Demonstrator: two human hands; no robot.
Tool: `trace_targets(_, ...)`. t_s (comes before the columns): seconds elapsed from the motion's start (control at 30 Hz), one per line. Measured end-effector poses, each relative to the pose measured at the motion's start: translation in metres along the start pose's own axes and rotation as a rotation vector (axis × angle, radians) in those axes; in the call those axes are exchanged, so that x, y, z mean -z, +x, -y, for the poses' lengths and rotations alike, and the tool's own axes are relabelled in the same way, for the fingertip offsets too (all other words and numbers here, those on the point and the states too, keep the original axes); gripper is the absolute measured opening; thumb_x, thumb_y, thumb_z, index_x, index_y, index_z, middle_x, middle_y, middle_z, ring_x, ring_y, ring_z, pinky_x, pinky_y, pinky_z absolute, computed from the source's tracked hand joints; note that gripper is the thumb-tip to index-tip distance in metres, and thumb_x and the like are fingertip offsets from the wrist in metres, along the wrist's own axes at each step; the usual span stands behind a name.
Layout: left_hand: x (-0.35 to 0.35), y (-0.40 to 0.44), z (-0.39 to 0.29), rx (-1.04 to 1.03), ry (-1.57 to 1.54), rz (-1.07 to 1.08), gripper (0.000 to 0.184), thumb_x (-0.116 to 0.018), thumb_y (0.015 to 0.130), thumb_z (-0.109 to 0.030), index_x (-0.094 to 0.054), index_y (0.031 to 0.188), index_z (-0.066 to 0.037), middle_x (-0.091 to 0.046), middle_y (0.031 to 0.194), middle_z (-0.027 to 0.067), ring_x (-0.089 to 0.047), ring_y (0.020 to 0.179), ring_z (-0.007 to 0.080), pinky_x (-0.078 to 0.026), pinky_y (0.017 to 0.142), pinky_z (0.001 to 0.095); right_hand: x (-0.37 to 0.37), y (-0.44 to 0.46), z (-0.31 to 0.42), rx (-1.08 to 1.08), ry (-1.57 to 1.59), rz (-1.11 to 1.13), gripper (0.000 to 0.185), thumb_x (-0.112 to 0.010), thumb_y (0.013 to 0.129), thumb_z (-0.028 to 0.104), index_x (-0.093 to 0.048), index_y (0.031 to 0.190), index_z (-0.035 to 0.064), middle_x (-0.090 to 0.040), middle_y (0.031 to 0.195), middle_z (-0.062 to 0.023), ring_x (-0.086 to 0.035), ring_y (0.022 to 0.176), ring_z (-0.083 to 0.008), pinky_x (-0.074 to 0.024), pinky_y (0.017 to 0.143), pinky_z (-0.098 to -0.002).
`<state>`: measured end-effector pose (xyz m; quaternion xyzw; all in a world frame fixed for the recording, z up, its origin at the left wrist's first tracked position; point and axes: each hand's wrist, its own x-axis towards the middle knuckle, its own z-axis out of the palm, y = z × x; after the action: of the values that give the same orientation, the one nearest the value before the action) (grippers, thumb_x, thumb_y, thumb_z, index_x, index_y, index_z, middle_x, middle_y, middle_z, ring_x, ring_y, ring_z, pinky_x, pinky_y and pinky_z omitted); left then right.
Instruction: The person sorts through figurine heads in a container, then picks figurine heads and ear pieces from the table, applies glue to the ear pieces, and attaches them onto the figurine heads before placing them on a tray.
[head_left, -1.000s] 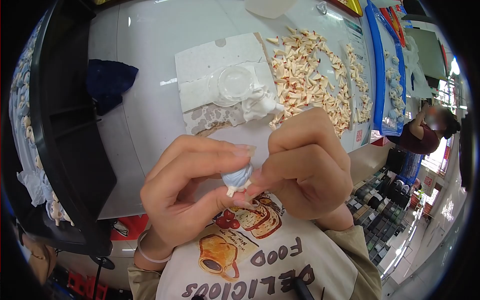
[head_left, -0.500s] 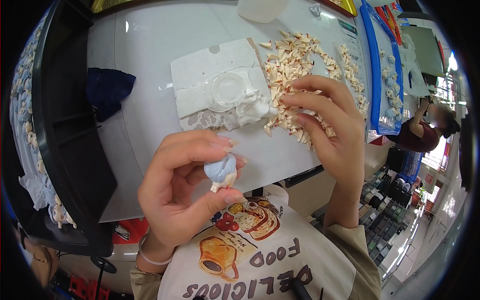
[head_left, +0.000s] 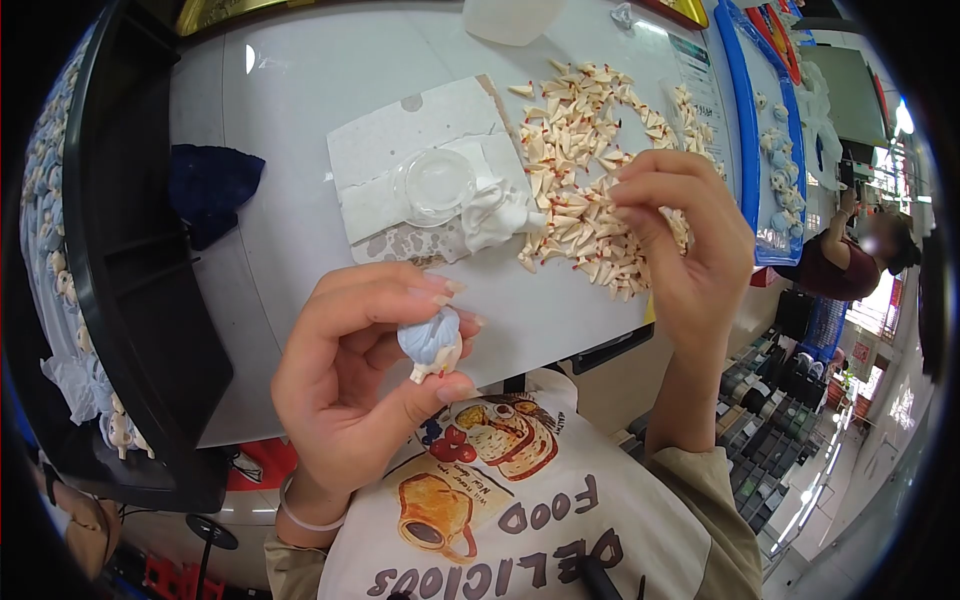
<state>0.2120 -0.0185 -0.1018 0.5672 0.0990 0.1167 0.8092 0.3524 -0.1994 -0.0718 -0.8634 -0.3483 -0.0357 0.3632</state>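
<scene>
Between the thumb and fingers of my left hand is a small figure with a light blue swirled top and a cream lower part. My right hand is over the right side of a pile of small cream pointed pieces with red tips; its thumb and index finger are pinched together, and whatever lies between them is too small to make out. Left of the pile, a clear round dish and a crumpled white cloth rest on a stained white board.
A dark blue cloth lies at the left beside a black shelf holding more blue and cream figures. A blue tray with similar figures stands at the right. Farther right, a person in dark red is in the background.
My right hand has left the figure, moved up and right to the pile, and its fingers have closed together. My left hand has shifted slightly left, still holding the figure.
</scene>
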Motion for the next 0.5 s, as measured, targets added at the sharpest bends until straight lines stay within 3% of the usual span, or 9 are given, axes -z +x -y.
trace_targets(0.07,0.002,0.0,0.001,-0.007,-0.006,0.002,0.048,-0.078,0.069,-0.011,-0.049,0.106,-0.001,-0.049,0.104,0.0131,-0.062,0.085,0.0215,-0.054,0.072,0.0276,0.004,0.0,-0.003,-0.051,0.074,-0.035,0.015,-0.064,0.069,-0.008,-0.062,0.081,-0.0003,-0.06,0.086,-0.0086,-0.058,0.077,-0.0177,-0.046,0.069,-0.0254)
trace_targets(0.13,0.007,0.0,0.001,-0.033,-0.102,0.108,0.04,-0.065,0.072,0.011,-0.049,0.108,0.004,-0.047,0.112,0.0166,-0.059,0.099,0.0248,-0.052,0.084,0.0313,0.007,0.0,-0.005,-0.102,0.217,-0.054,0.014,-0.063,0.07,-0.01,-0.063,0.081,-0.0012,-0.062,0.089,-0.0093,-0.058,0.079,-0.0167,-0.0465,0.072,-0.0252)
trace_targets(0.27,0.005,0.001,0.001,-0.039,-0.109,0.107,0.04,-0.065,0.073,0.01,-0.049,0.109,0.004,-0.047,0.112,0.0166,-0.059,0.099,0.025,-0.052,0.084,0.0309,0.01,0.0,-0.003,-0.229,0.345,-0.054,0.016,-0.063,0.071,-0.01,-0.064,0.084,-0.0015,-0.062,0.089,-0.0091,-0.058,0.081,-0.0163,-0.0458,0.073,-0.0254)
trace_targets(0.33,0.001,0.0,-0.001,-0.012,-0.034,0.027,0.045,-0.075,0.07,-0.006,-0.048,0.105,0.0,-0.049,0.104,0.0137,-0.062,0.087,0.0221,-0.054,0.073,0.0282,0.01,0.001,-0.005,-0.119,0.291,-0.017,0.019,-0.063,0.071,-0.01,-0.066,0.088,-0.0018,-0.061,0.089,-0.0089,-0.057,0.082,-0.0153,-0.0448,0.073,-0.0246)
trace_targets(0.5,0.001,0.0,-0.001,-0.006,-0.033,0.03,0.044,-0.075,0.07,-0.006,-0.048,0.105,0.0,-0.049,0.104,0.014,-0.061,0.088,0.0225,-0.054,0.073,0.0285,0.016,0.004,-0.002,-0.131,0.203,0.006,0.019,-0.064,0.071,-0.01,-0.067,0.088,-0.0024,-0.058,0.087,-0.0079,-0.055,0.081,-0.0141,-0.0436,0.071,-0.0236)
